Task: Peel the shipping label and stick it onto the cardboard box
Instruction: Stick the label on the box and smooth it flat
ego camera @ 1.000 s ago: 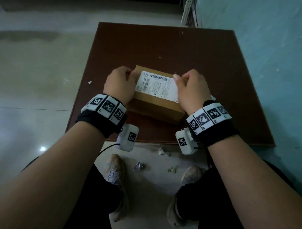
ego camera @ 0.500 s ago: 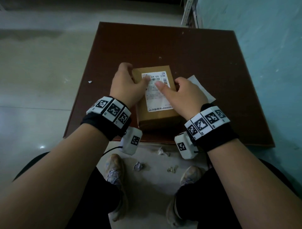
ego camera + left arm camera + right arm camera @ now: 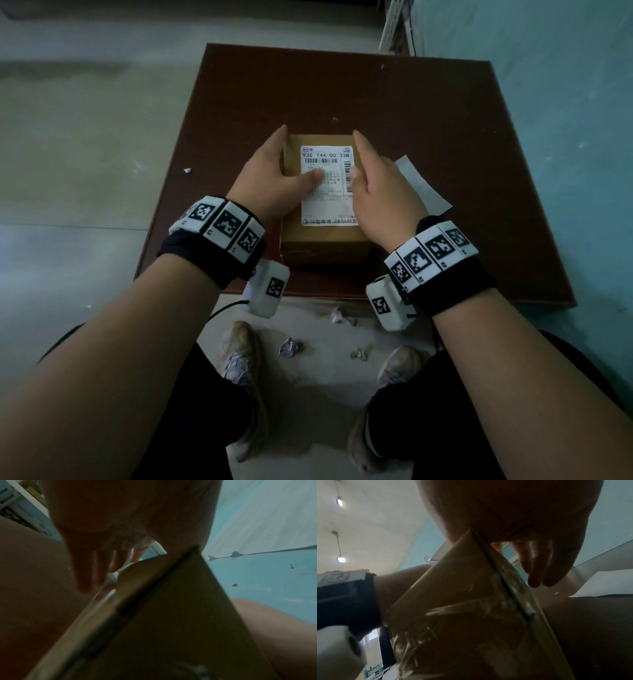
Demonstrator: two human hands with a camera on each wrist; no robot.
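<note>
Head view is showing both sets of fingers lying nearly straight along the long sides of the cardboard box, gripping nothing. The left hand is flanking the box's left edge, its fingers reaching toward the far corner and its thumb pressing flat on the shipping label. The right hand is mirroring it on the right edge, thumb tip touching the label's barcode strip. The wrist views are showing the same thing from below: extended fingers hanging beside the box wall, and on the other side loosely extended fingers beside the box, with no curl round anything.

The label is lying flat on the box's top face, print upward, its edges looking seated; the box is sitting on the brown counter near the front edge. By my judgement the peeling is done and the sticking is in its last stage, the smoothing down. The next move probably calls for running the thumbs outward over the corners and lower edge so no bubble or lifted corner is left, then letting go.

Just right of the box, partly under the right hand, a pale backing sheet is lying on the counter; it is out of the label's way. Small paper scraps are lying on the floor between the person's shoes. Nothing appears to be blocking the hands.
</note>
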